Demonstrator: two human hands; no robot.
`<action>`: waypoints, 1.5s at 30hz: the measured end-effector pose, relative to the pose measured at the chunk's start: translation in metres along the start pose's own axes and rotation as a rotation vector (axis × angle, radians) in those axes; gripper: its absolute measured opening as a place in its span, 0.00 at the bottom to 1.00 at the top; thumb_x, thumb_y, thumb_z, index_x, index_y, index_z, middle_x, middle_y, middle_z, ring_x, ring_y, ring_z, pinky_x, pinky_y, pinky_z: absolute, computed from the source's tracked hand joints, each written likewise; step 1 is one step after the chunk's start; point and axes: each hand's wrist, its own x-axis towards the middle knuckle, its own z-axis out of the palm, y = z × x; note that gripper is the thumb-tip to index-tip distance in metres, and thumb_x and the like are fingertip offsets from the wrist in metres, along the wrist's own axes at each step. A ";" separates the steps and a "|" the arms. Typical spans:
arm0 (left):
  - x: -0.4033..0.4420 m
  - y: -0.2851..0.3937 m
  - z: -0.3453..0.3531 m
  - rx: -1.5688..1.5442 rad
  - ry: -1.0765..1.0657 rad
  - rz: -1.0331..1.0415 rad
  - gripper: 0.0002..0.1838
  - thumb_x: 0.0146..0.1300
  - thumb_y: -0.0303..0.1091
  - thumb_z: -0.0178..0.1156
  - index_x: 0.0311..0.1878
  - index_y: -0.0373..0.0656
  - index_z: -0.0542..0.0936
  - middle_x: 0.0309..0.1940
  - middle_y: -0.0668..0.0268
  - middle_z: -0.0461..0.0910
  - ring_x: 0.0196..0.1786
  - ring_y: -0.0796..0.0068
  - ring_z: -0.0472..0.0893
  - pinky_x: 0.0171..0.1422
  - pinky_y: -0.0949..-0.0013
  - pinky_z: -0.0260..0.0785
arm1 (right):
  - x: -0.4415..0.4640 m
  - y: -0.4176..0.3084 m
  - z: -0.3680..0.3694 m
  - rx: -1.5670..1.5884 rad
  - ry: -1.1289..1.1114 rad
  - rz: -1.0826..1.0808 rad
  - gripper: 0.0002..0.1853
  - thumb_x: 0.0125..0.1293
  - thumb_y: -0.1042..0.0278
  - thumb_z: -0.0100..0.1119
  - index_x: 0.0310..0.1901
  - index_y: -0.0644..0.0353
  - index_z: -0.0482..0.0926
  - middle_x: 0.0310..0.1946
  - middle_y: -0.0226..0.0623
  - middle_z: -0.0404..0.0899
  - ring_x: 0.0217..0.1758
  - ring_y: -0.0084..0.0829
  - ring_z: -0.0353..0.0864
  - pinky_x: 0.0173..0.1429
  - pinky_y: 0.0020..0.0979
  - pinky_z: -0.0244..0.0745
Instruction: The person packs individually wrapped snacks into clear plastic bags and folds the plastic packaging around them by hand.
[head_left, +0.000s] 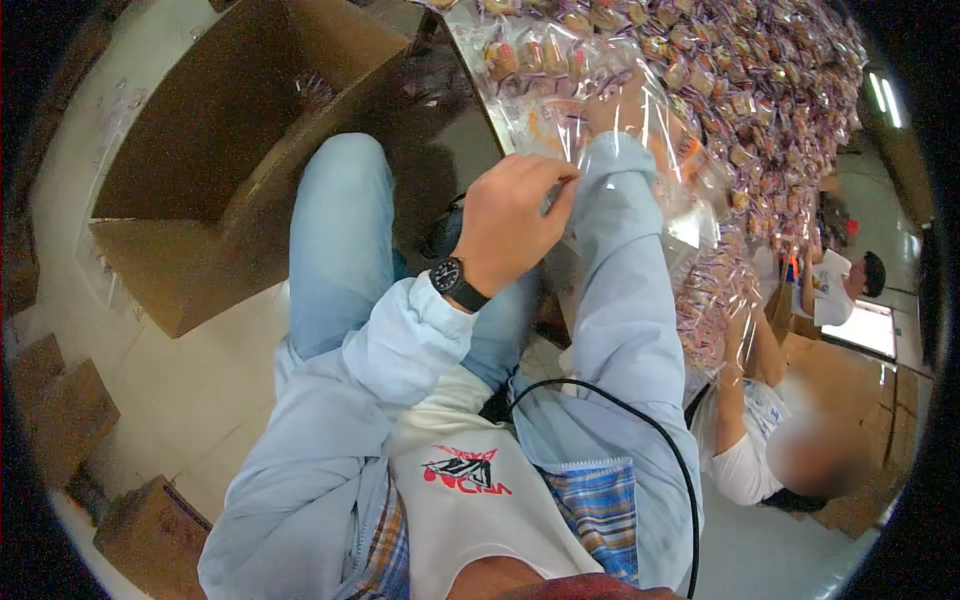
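My left hand (515, 215), with a black watch on its wrist, has thumb and fingertips pinched together at the open edge of a clear plastic bag (690, 185). My right hand (630, 108) is inside that bag, seen through the shiny film, and its sleeve cuff reaches the mouth. Glare and creases hide what its fingers are doing. Orange print shows on the bag. Just beyond the hand, a row of small wrapped cakes (540, 55) lies at the table's near edge.
A large heap of wrapped cakes (770, 90) covers the table. An open cardboard box (160, 265) stands by my left knee. To the right, a co-worker (740, 440) handles clear film, with another person (835, 285) farther off. A black cable (650, 420) crosses my right side.
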 end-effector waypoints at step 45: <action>-0.020 0.010 -0.072 0.021 -0.073 0.075 0.06 0.58 0.26 0.71 0.39 0.40 0.86 0.35 0.60 0.86 0.37 0.58 0.84 0.42 0.62 0.75 | -0.057 -0.033 0.001 -0.177 0.197 -0.144 0.15 0.65 0.65 0.69 0.53 0.46 0.87 0.60 0.53 0.73 0.63 0.53 0.72 0.65 0.50 0.71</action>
